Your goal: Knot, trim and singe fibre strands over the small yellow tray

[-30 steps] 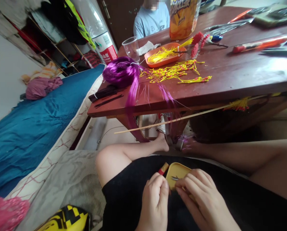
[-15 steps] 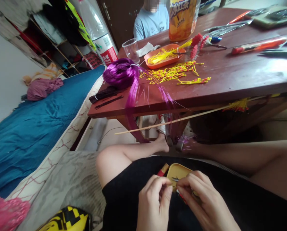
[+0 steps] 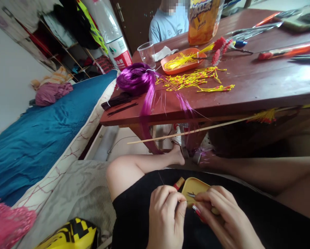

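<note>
Both my hands are close together over my lap. My left hand (image 3: 167, 212) is closed in a pinch, its thumb and forefinger on a very thin strand; a fine dark line sticks up behind the knuckles. My right hand (image 3: 219, 211) is wrapped around a small pair of scissors, whose metal blade tips (image 3: 191, 195) point left towards the pinch, slightly parted. A red piece with a silvery end (image 3: 198, 212) shows beneath the right fingers. Behind the hands lies a yellow tray (image 3: 196, 183), and beside it a red and gold block-like object (image 3: 179, 183), partly covered.
On the red-brown table (image 3: 235, 97) lie a purple fibre bundle (image 3: 134, 79), yellow stamens with red tips (image 3: 191, 79), dark sticks (image 3: 118, 101) and an orange dish (image 3: 167, 71). A thin wooden stick (image 3: 175, 134) juts past the table's edge. A person (image 3: 167, 26) sits opposite.
The right hand has drawn slightly away from the left, so the blade tips and the red piece show more. The whole view has shifted a little.
</note>
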`<state>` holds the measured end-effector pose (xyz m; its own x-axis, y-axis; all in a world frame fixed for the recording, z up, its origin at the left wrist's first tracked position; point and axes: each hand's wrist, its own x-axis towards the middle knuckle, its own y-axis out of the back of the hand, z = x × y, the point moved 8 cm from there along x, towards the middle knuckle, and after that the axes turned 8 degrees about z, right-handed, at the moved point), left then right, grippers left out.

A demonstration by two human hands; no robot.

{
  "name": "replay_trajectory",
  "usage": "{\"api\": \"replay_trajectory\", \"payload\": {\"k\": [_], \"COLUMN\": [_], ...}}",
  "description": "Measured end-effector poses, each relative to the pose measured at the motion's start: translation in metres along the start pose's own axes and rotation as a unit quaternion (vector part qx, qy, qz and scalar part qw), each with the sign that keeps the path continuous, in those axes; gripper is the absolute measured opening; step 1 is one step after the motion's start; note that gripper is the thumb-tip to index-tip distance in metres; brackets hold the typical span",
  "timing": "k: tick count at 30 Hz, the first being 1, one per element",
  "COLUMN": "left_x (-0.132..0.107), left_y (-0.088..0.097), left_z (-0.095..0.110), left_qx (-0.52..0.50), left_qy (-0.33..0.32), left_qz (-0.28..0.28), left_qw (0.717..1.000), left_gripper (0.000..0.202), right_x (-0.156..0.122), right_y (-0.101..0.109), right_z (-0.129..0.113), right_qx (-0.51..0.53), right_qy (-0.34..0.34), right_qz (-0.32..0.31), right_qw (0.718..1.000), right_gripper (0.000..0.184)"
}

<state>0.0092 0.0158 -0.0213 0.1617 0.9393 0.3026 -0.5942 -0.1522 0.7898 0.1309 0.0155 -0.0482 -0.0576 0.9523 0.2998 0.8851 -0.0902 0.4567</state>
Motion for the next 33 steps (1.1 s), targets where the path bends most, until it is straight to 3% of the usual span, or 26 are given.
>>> {"api": "replay_trajectory", "payload": {"k": [7,16,20,26,33], "left_x": [0.001,-0.003,-0.005,-0.004,-0.004], "left_y": [0.001,0.000,-0.002,-0.001,-0.001], "left_z": [0.002,0.001,0.000,0.003,0.004], "left_qx": [0.019,0.020,0.002,0.004,-0.001], "left_qy": [-0.017,-0.012,-0.014,-0.006,-0.012], "left_qz": [-0.004,0.020,0.028,0.021,0.024], "left_qw": [1.000,1.000,1.000,1.000,1.000], "left_gripper": [0.013,0.015,0.017,0.019,0.022], "right_x": [-0.002,-0.002,-0.003,0.000,0.001], "right_y": [-0.003,-0.002,-0.004,-0.001,-0.002], "right_z": [-0.001,-0.002,-0.002,-0.009,-0.008], "right_qx": [0.028,0.024,0.029,0.003,-0.001], "right_qy": [-0.026,-0.017,-0.015,0.043,0.038], "right_qz": [0.002,0.011,-0.002,-0.017,-0.012], "right_qw": [0.999,1.000,0.999,0.999,0.999], "right_gripper": [0.015,0.008,0.015,0.003,0.009]}}
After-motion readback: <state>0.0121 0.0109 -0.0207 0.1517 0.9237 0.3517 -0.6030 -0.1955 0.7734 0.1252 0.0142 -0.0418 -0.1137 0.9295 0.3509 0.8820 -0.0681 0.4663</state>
